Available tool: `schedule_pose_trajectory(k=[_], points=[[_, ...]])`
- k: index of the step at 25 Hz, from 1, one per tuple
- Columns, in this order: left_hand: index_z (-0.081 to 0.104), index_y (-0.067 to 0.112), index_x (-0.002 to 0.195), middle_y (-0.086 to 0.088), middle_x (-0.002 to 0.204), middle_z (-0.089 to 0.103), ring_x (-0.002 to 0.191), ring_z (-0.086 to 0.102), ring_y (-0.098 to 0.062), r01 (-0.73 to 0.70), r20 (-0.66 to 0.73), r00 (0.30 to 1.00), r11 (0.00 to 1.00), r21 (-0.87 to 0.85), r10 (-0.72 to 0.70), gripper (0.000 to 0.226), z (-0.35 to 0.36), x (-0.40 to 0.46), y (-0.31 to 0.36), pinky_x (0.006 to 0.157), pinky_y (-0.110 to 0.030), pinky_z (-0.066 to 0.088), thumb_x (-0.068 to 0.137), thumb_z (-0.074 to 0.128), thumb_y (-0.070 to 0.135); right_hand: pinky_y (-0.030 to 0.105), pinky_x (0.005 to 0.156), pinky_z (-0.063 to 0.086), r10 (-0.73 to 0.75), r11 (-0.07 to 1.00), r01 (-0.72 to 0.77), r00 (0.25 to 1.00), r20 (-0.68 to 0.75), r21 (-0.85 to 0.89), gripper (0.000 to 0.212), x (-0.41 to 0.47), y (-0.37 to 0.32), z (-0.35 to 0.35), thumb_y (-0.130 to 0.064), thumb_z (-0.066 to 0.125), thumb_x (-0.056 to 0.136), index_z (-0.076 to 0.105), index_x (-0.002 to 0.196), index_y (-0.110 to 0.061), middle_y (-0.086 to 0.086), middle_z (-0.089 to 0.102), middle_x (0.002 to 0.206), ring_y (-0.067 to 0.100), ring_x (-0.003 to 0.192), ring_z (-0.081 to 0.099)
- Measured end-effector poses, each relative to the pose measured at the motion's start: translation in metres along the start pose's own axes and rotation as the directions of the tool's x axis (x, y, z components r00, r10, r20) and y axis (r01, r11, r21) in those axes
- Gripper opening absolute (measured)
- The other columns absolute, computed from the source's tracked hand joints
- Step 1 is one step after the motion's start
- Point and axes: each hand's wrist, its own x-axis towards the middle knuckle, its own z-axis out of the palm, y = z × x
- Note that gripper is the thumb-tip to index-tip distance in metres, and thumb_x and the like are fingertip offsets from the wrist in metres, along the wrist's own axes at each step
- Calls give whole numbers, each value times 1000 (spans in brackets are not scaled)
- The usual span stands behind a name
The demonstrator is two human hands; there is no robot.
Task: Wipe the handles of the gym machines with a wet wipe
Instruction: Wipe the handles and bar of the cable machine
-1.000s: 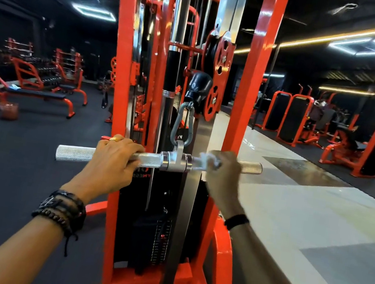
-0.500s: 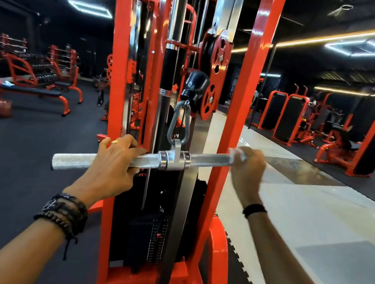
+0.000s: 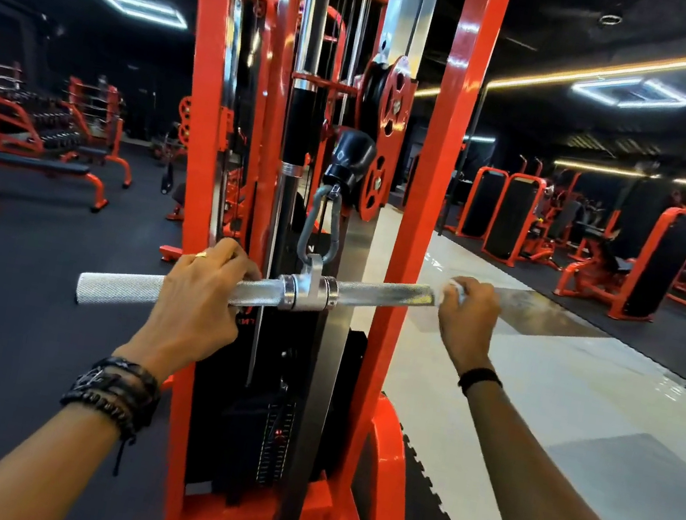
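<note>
The step in hand looks like wiping the right half of the bar [image 3: 381, 294], which hangs level from a carabiner [image 3: 320, 228] at the front of the orange cable machine [image 3: 424, 210]. The right hand [image 3: 465, 321] is clenched round the bar's right end with the wipe [image 3: 453, 288] bunched inside it, only a white scrap showing above the thumb side. The left hand [image 3: 201, 295] is wrapped round the bar just left of the centre collar, steadying it. That half seems nearly covered, so the next move probably calls for drawing the wipe off or back along the knurling, then swapping grips so the left half, bare from the left hand out to its end, gets cleaned; the bar swivels on its hanger, so a firm hold matters. The bar's right tip is hidden by the right hand, most of the wipe cannot be seen, and whether the metal is wet is hard to make out.
</note>
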Motion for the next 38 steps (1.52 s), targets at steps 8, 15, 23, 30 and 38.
schedule_pose_trajectory(k=[8,15,23,30,38], points=[[67,9,108,-11,108,60,105,56,-35,-83,-208,974,996,30,87,53,19,-21,36,105,-60,32,58,68,-8,9,77,42,-385,921,379,920,68,93,13,-81,-25,-10,0,69,86,69,98,-3,10,65,95,8,88,55],[70,12,101,-5,99,64,105,58,-32,-270,-162,959,920,-283,232,27,91,-62,149,112,-62,25,75,68,8,4,67,39,-168,980,162,984,-51,-114,7,-120,34,-134,-5,70,87,68,94,-5,5,66,91,1,81,55],[66,23,101,7,100,64,101,62,-22,-338,-7,889,647,-684,457,22,110,-75,335,104,-52,37,79,62,28,6,66,41,-65,964,-8,962,-264,-267,16,-186,56,-309,-17,67,89,65,100,-6,3,64,95,3,82,55],[67,23,104,5,104,67,106,63,-23,-367,-96,757,299,-881,646,21,24,-164,564,103,-51,40,85,63,32,9,69,46,-38,899,-215,831,-555,-382,31,-284,50,-551,-6,71,86,50,105,-19,0,58,92,12,81,61],[67,22,97,5,97,67,98,64,-24,-344,-413,490,-265,-901,768,22,-164,-312,823,96,-52,43,81,61,35,12,69,43,-197,509,-566,656,-729,-648,21,-465,-34,-829,7,66,82,60,96,-8,2,59,94,6,79,54]])
